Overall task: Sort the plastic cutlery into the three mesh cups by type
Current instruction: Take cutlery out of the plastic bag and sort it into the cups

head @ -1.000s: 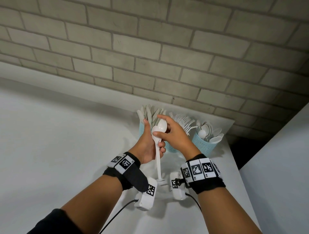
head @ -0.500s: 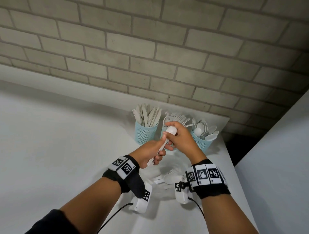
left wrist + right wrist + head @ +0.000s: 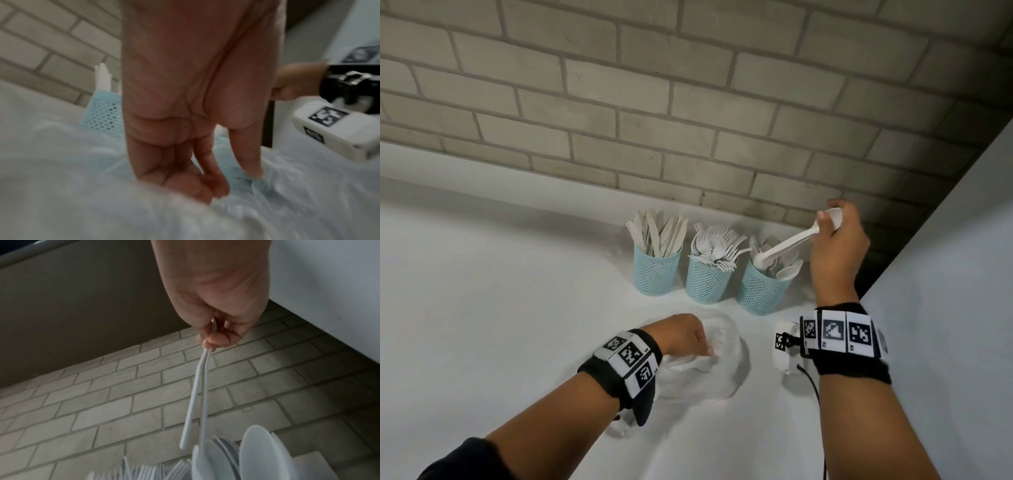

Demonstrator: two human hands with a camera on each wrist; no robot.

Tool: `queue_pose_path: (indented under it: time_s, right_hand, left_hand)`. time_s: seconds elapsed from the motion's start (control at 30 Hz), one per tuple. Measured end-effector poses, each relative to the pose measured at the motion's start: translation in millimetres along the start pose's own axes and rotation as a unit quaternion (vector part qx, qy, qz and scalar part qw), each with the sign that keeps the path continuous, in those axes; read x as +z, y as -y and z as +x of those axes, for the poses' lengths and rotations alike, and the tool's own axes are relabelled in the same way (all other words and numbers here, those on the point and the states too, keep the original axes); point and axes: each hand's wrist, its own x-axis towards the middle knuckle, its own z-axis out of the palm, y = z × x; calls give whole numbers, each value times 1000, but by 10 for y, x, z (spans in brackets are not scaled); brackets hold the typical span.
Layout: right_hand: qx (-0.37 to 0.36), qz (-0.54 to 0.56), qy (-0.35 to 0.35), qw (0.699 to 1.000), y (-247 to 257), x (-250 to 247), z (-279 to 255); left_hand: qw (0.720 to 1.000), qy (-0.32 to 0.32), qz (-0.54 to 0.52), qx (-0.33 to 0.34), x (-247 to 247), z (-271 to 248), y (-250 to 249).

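Observation:
Three blue mesh cups stand in a row by the brick wall: knives (image 3: pixel 657 272), forks (image 3: pixel 707 282), spoons (image 3: pixel 763 293). My right hand (image 3: pixel 825 221) is raised to the right of the spoon cup and pinches white plastic spoons (image 3: pixel 787 245) at the bowl end. Their handles slant down-left into that cup. The right wrist view shows two handles (image 3: pixel 197 394) leaving my right hand (image 3: pixel 211 340), above spoon bowls (image 3: pixel 259 454). My left hand (image 3: pixel 705 346) is down on a crumpled clear plastic bag (image 3: pixel 726 370), fingers (image 3: pixel 216 186) curled into the film.
The white table (image 3: pixel 517 308) ends at the brick wall (image 3: pixel 688 120). A white panel (image 3: pixel 945 291) rises at the right, with a dark gap behind the cups. A cabled white wrist camera (image 3: pixel 786 349) hangs under my right wrist. A knife cup (image 3: pixel 102 113) shows beside my left palm.
My right hand took the spoons from my left hand and carried them right, over the spoon cup. My left hand dropped to the plastic bag on the table.

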Motion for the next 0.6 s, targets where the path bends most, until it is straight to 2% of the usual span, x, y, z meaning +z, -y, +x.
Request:
queue_pose_path:
  time_s: [0.1,0.2,0.3,0.4,0.5,0.6]
  right_hand:
    - [-29,-37,-10,999,-82,30,-31]
    - [-46,-83,-1,995,-196,107,-54]
    - [-46,-148,40,987,-310,214,-87]
    - [-75,-221,101,967,-416,310,-193]
    - [-61,-284,174,941,-519,382,-303]
    - [-46,-293,200,934,-493,399,-306]
  left_hand:
    - [996,24,90,-8,39,-38,-20]
    - [991,23,135,2,69,-61,7]
    - [987,33,156,-8,109,-86,51]
    - [988,24,151,-10,142,-100,83]
    - [989,14,145,-6,162,-89,116]
    - [990,11,139,-10,171,-88,140]
